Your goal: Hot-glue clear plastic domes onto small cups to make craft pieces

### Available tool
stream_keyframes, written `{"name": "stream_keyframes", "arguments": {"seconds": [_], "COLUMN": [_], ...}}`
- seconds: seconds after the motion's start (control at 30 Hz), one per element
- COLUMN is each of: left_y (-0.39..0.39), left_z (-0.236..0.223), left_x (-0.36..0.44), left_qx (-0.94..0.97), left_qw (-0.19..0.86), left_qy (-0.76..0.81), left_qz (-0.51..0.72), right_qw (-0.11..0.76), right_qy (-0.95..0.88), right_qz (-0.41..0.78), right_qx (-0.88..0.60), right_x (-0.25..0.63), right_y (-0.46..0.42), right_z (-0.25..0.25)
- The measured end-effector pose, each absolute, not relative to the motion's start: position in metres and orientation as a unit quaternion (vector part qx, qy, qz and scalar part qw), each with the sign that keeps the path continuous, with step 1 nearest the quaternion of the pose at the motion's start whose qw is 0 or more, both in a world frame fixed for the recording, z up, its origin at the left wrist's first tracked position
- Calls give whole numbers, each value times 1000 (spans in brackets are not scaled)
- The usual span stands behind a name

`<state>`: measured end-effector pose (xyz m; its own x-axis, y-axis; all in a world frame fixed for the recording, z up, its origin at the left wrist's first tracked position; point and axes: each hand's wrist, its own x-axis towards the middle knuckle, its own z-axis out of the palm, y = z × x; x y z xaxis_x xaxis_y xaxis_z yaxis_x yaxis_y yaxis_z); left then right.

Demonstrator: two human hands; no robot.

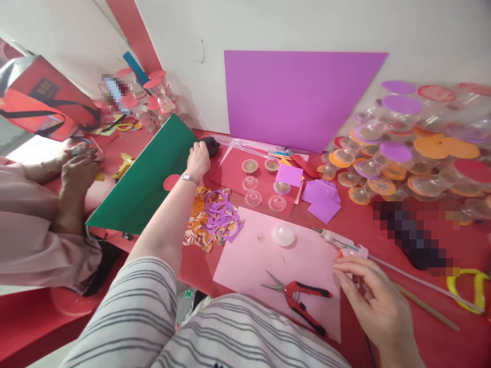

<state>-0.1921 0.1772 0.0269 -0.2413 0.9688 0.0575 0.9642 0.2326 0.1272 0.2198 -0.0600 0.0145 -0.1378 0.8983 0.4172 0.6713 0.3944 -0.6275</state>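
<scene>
My left hand reaches out beside the upright green board, fingers curled against a black bundle whose kind I cannot make out. My right hand is at the right, its thumb and fingertips close together; anything between them is hidden. Just beyond these fingertips lies a glue gun with an orange part, a glue stick trailing behind. On the pink sheet sit a small clear plastic dome and red-handled scissors with open blades.
Paper scraps lie left of the sheet. Clear lids, small filled cups and purple paper squares are behind it. Stacked plastic cup pieces fill the right back. A wooden stick lies right. Another person's hands work at left.
</scene>
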Motion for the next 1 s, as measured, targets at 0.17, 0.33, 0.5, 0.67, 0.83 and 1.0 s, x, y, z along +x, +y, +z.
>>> {"name": "stream_keyframes", "arguments": {"seconds": [0.17,0.33,0.5,0.67,0.83,1.0], "left_y": [149,97,44,15,6,4], "left_z": [55,70,46,10,-14,-34], "left_x": [-184,-156,-110,-60,-31,-15], "left_qx": [628,674,703,769,807,785], "left_qw": [-20,-14,232,264,228,246], "left_qy": [761,687,574,487,458,487], "left_qz": [162,271,351,318,296,293], "right_qw": [469,515,520,516,494,410], "right_qy": [-654,-504,-486,-496,-501,-527], "right_qz": [250,252,233,206,184,201], "right_qx": [-538,-646,-663,-667,-686,-716], "right_x": [228,230,232,237,247,256], "right_y": [-53,-52,-55,-61,-72,-84], "right_z": [10,12,13,15,4,-21]}}
